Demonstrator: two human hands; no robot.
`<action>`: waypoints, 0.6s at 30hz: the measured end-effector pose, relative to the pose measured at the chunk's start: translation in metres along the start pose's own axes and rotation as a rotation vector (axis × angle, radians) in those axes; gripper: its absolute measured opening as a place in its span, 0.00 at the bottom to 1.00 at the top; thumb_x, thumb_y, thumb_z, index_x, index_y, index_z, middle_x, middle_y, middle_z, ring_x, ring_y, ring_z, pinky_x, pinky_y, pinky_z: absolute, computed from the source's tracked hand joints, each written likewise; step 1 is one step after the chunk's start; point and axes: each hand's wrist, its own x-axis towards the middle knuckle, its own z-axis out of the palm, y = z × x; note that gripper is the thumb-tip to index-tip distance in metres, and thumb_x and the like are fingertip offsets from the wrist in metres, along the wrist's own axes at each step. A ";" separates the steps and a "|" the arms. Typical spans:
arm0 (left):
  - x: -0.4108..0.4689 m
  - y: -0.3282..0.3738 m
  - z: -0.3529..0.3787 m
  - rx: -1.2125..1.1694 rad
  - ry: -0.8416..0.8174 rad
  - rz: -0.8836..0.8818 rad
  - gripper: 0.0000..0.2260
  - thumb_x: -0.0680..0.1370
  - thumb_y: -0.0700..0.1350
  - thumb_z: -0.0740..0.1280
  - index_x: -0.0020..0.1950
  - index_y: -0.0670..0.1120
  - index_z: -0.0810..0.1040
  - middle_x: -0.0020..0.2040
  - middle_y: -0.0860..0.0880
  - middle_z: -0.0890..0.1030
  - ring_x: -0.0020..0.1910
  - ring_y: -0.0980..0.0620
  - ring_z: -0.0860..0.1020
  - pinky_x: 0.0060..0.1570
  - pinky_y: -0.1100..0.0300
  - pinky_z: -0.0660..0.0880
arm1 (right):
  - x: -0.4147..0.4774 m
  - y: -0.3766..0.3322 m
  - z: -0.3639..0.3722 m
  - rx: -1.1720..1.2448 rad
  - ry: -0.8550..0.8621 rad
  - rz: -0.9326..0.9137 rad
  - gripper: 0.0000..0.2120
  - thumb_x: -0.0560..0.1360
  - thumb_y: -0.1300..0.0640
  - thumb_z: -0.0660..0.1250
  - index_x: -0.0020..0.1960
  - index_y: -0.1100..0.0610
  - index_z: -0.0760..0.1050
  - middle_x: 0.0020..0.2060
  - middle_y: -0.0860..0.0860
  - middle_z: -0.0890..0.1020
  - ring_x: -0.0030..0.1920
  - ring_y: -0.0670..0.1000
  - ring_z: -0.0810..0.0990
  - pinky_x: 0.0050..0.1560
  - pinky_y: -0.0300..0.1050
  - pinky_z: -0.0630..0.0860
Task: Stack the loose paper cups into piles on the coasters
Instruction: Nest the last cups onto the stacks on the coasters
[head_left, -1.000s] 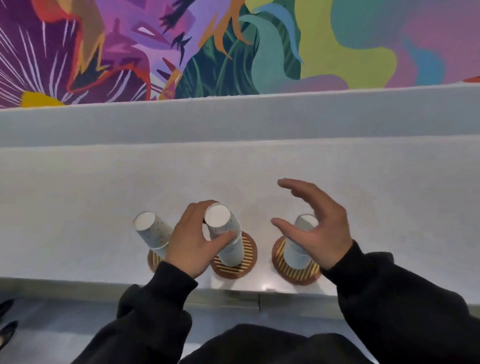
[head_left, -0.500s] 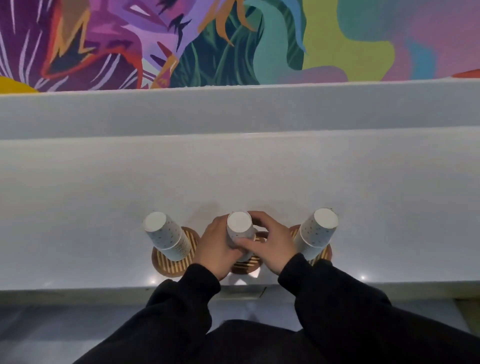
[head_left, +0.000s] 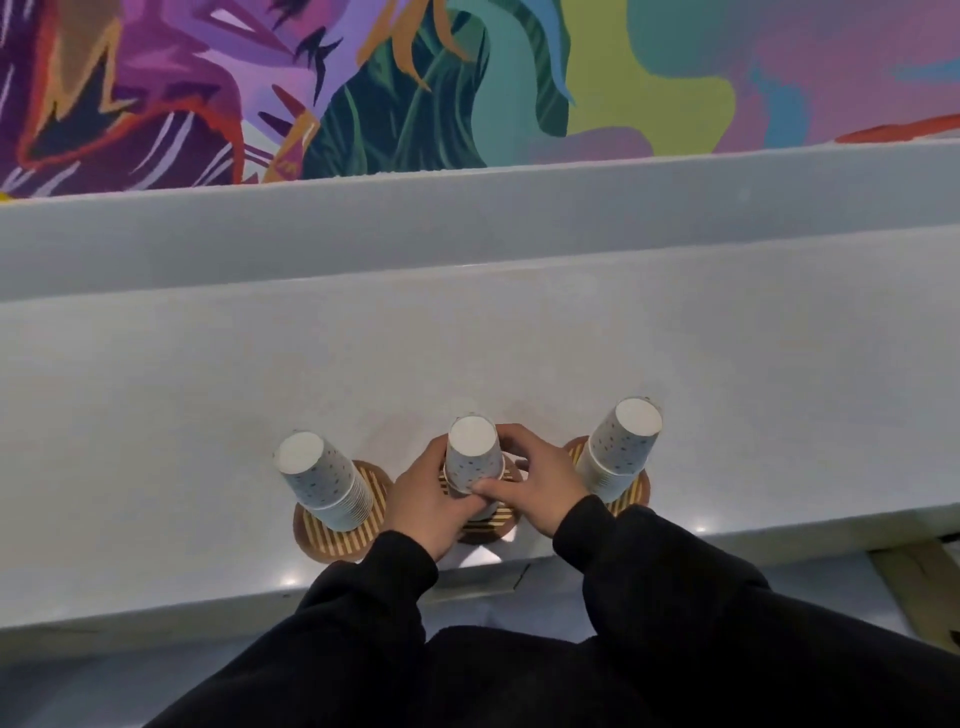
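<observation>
A person in black sleeves stands at a pale grey counter (head_left: 467, 353). Three upturned piles of speckled paper cups stand in a row near its front edge, each on a round striped coaster. The middle pile (head_left: 472, 457) is the landmark: the left hand (head_left: 431, 493) and the right hand (head_left: 535, 483) both wrap around its lower part, thumbs meeting in front, over the middle coaster (head_left: 493, 522). To its left stands the left pile (head_left: 322, 483) on its coaster (head_left: 332, 535); to its right, the right pile (head_left: 621, 447). Behind the counter hangs a bright mural (head_left: 415, 78).
</observation>
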 end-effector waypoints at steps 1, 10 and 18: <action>-0.001 0.003 0.000 0.005 -0.006 0.009 0.31 0.68 0.57 0.79 0.66 0.66 0.68 0.60 0.63 0.79 0.61 0.59 0.78 0.61 0.53 0.80 | 0.000 -0.003 -0.001 -0.022 -0.004 -0.005 0.34 0.68 0.48 0.81 0.70 0.44 0.71 0.65 0.40 0.79 0.67 0.42 0.75 0.71 0.52 0.73; -0.046 0.037 -0.085 0.208 0.455 0.297 0.29 0.70 0.56 0.80 0.68 0.57 0.74 0.65 0.61 0.74 0.63 0.56 0.74 0.60 0.56 0.73 | -0.007 -0.056 -0.014 -0.067 0.059 -0.252 0.40 0.69 0.38 0.77 0.76 0.38 0.63 0.73 0.34 0.69 0.72 0.39 0.69 0.71 0.41 0.67; -0.034 -0.031 -0.113 -0.108 0.499 -0.106 0.41 0.68 0.46 0.83 0.74 0.60 0.66 0.73 0.57 0.71 0.70 0.51 0.72 0.68 0.47 0.75 | 0.003 -0.020 0.011 0.008 0.000 -0.064 0.35 0.69 0.51 0.81 0.68 0.39 0.67 0.63 0.36 0.76 0.62 0.41 0.75 0.66 0.43 0.76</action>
